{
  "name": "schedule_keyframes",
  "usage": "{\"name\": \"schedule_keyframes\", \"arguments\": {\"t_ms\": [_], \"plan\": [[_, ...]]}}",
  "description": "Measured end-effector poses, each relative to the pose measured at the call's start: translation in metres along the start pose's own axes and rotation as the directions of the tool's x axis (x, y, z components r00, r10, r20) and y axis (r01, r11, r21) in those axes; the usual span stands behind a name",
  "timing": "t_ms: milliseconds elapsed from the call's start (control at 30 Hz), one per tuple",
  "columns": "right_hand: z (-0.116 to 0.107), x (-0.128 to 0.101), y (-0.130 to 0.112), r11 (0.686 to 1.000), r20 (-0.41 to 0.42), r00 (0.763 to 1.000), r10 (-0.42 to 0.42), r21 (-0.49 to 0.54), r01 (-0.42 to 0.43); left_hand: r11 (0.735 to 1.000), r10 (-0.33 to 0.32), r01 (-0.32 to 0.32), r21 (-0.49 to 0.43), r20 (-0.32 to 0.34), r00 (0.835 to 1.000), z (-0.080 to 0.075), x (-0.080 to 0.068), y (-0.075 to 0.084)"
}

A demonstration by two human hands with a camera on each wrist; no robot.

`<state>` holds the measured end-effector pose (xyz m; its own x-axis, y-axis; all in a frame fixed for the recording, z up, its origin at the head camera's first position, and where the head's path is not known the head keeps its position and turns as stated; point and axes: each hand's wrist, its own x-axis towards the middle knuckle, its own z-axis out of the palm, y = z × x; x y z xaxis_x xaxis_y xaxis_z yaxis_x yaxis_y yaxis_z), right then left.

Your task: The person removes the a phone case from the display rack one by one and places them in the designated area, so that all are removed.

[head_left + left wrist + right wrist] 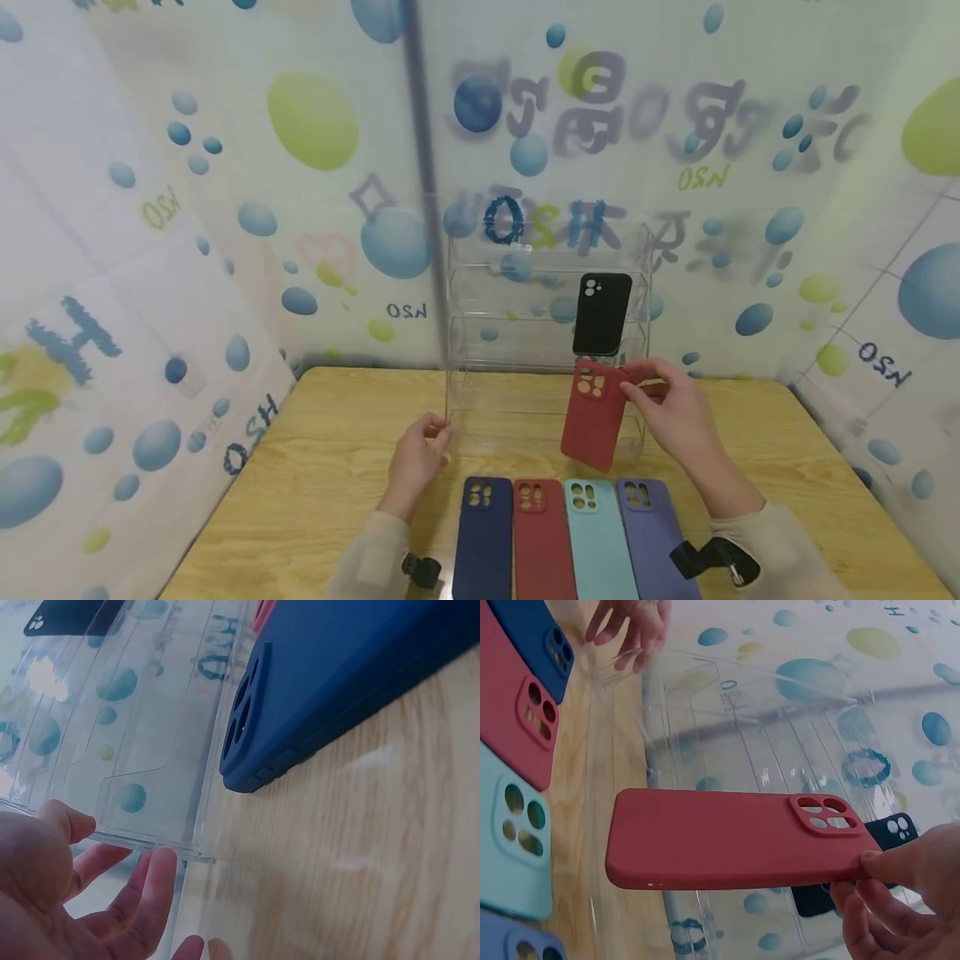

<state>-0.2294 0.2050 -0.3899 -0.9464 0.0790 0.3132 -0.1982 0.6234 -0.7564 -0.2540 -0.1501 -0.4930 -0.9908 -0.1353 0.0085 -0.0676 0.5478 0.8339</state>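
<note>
Two hands: right (678, 408) pinching a red phone case (594, 414), left (417, 457) loosely open against the clear rack (480, 333).

Clear acrylic rack (547, 333) stands at table (315, 467) far edge, centre; walls hard to see. Black case (602, 313) occupies right side of upper shelf; left side open. Red case (594, 414) held by right hand (675, 408) blocks rack front right. Left hand (418, 454) at rack's front left corner. Four cases in row along near edge: navy case (483, 537), second red case (542, 542), teal case (598, 542), purple case (656, 537). Bare table left and right of rack.
</note>
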Motion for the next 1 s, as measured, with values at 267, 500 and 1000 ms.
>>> {"name": "schedule_keyframes", "arguments": {"t_ms": [267, 500, 1000], "plan": [[-0.028, -0.012, 0.019, 0.995, 0.006, 1.000, 0.013, -0.098, -0.012, 1.000, 0.002, -0.002, 0.000, -0.009, 1.000, 0.000, -0.001, 0.001], [-0.051, -0.019, 0.033, 0.990, 0.033, 0.999, 0.033, -0.136, -0.028, 1.000, -0.016, 0.016, 0.002, -0.017, 1.000, 0.001, 0.000, 0.000], [-0.093, -0.034, 0.076, 0.985, 0.112, 0.987, 0.118, -0.140, -0.102, 1.000, -0.013, 0.013, -0.005, -0.015, 1.000, 0.001, -0.001, 0.000]]}}
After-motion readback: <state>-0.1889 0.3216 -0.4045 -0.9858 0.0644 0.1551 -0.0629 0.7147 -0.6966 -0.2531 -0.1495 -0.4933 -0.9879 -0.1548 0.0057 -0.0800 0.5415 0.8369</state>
